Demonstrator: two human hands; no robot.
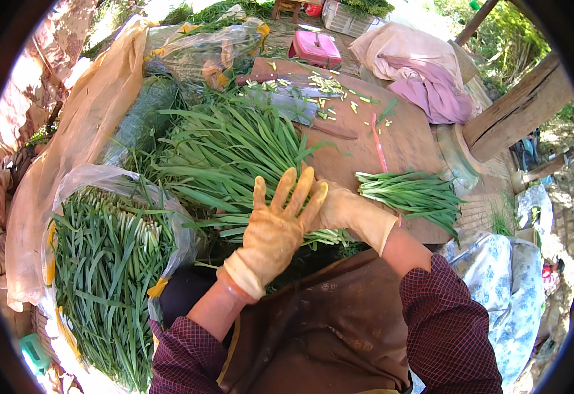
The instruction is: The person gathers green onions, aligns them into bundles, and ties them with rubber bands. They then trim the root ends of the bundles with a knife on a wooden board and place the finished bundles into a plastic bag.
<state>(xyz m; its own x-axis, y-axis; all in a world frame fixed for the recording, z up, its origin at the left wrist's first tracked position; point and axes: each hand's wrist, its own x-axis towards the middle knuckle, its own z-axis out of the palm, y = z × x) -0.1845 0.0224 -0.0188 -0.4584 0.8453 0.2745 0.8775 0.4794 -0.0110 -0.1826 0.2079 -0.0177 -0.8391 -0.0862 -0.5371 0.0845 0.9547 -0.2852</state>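
Both my hands wear pale, yellow-stained rubber gloves. My left hand (279,220) lies over the near edge of a loose heap of long green garlic chives (234,154), its fingers stretched out and spread. Just behind it and partly covered by it, my right hand (337,209) reaches in from the right; its fingers are hidden, so its grip does not show. Pale stem ends (330,238) stick out below my right hand. Right of it, a smaller bunch of chives (410,197) lies on the wooden board (408,148), with a pink strip (379,148) beside it.
Two knives, one a broad blade (293,108), lie on the board among cut stem pieces (326,85). A pink box (314,49) stands behind. At left is a plastic bag packed with chives (113,282); at right a wooden post (523,108) and bundled cloth (425,72).
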